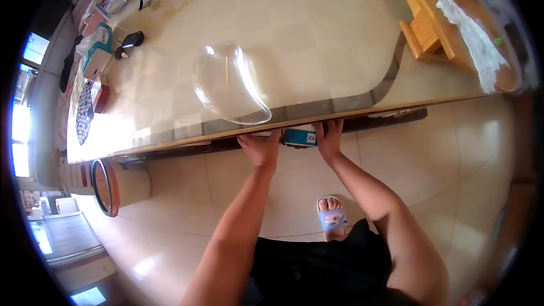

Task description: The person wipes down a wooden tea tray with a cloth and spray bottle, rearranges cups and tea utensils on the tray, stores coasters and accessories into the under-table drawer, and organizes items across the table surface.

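Both my hands reach in under the front edge of a glass-topped table [317, 51]. My left hand [260, 148] has its thumb and fingers partly under the edge, with something pale and flat beside them. To the right, my right hand [330, 141] has its thumb against or very near the end of a teal box [300, 137] that lies between the two hands. The tabletop hides the fingertips of both hands, so their grip does not show. A clear curved plastic or glass piece [232, 88] rests on the tabletop above my hands.
A round bin [122, 187] stands on the floor at the left. On the table are a tissue box [99, 51], dark keys [130, 44] and a small red box [100, 93]. A wooden stand [425, 28] and crumpled white tissue [470, 42] lie at the right.
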Demonstrator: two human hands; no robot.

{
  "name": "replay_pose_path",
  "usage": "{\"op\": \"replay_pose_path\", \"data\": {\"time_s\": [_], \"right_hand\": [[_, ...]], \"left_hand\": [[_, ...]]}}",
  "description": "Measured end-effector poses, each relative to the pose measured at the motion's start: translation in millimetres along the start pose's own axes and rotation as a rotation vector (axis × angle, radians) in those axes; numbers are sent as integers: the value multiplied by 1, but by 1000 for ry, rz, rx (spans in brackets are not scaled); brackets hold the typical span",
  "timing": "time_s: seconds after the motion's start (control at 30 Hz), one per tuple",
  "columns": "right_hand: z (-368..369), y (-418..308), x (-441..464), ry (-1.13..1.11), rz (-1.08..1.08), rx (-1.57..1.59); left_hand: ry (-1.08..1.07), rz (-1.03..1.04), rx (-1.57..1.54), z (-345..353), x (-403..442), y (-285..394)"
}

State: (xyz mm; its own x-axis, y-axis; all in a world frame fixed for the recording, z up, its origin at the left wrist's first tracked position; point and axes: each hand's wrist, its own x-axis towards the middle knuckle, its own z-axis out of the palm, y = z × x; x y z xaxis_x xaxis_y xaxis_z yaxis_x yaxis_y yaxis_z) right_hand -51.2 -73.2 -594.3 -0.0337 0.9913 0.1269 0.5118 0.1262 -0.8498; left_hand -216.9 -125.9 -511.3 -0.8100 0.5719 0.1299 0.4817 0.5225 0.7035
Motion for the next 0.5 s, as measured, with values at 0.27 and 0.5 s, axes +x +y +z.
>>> {"op": "replay_pose_path", "data": {"time_s": [0.27,0.5], "right_hand": [[66,7,40,-313,7,-118],[51,-38,62,-290,-49,-203]], "left_hand": [[26,102,-16,-20,14,-12],[54,-120,-280,-18,3,12]]}}
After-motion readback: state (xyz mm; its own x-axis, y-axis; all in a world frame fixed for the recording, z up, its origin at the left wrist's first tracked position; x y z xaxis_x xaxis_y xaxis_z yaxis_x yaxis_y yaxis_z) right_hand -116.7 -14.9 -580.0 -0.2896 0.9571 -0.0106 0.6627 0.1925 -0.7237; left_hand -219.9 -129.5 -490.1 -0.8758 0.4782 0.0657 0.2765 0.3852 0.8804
